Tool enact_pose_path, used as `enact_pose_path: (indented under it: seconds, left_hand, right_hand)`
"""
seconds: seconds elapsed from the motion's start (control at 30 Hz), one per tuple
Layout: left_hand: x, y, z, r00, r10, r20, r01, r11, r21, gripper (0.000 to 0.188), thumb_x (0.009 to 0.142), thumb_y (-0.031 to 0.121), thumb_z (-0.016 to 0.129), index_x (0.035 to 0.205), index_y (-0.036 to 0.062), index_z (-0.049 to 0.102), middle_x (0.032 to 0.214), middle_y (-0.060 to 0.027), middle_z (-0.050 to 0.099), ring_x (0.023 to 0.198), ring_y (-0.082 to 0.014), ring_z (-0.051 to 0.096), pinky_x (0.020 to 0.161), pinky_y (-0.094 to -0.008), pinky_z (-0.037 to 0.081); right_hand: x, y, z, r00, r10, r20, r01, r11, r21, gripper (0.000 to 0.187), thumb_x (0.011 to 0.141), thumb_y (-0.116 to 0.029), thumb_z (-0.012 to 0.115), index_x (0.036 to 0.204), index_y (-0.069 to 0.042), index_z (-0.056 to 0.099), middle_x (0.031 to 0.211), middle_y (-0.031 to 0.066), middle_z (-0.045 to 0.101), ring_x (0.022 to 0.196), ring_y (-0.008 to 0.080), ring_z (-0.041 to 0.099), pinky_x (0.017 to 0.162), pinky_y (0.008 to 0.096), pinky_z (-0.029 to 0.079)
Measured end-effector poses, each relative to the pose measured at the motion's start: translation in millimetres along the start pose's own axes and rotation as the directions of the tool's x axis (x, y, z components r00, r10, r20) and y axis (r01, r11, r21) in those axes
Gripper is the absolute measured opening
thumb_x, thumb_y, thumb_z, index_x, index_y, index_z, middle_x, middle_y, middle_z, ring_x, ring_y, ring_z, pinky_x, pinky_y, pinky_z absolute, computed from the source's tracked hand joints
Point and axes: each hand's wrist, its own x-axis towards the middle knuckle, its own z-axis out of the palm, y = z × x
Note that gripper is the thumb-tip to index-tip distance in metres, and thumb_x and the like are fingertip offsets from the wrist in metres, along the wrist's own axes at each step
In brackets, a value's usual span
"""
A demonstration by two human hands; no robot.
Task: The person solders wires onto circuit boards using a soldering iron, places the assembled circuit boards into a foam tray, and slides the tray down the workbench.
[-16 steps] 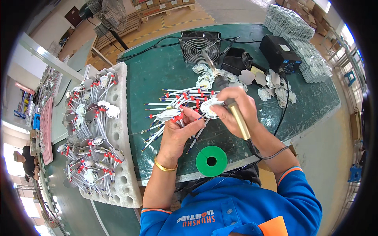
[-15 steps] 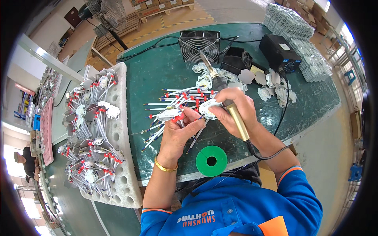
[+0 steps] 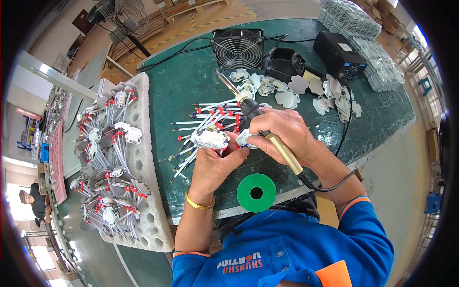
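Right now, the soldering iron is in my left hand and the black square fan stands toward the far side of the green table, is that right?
Not quite: in the head view, the soldering iron is in your right hand, not your left. The black square fan does stand toward the far side of the green table.

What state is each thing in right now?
Left hand: closed on larger white board
Right hand: gripping soldering iron, pinching smaller white board
Soldering iron: tip pointing away from both held boards
White wires: loosely piled on table
Foam block: loaded with wired boards
Green spool: at near table edge
Fan: upright; spinning or not, unclear
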Motion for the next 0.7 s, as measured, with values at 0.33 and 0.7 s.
enact_pose_path:
  seconds: [0.33,0.7]
  left_hand:
    - [0,3,-1,0.999,-0.028,0.035,0.028,1.000,0.014,0.011,0.069,0.000,0.066,0.076,0.0042,0.058,0.062,0.0056,0.052,0.057,-0.0022,0.045,0.051,-0.0181,0.037]
    - [-16,19,-6,0.995,-0.046,-0.092,0.036,0.994,-0.106,0.009,0.070,0.002,0.065,0.078,0.0034,0.060,0.064,0.0031,0.056,0.055,-0.0036,0.047,0.049,-0.0180,0.035]
  right_hand:
    - [1,-1,1,1.000,-0.011,-0.016,0.011,1.000,-0.008,0.024,0.069,-0.005,0.066,0.088,-0.008,0.051,0.074,0.0076,0.055,0.060,0.0279,0.054,0.051,0.0344,0.043]
    - [-6,-14,-9,0.984,0.051,-0.173,-0.063,0.996,-0.064,0.030,0.069,-0.011,0.070,0.091,-0.004,0.051,0.072,0.0084,0.060,0.061,0.0197,0.060,0.059,0.0315,0.048]
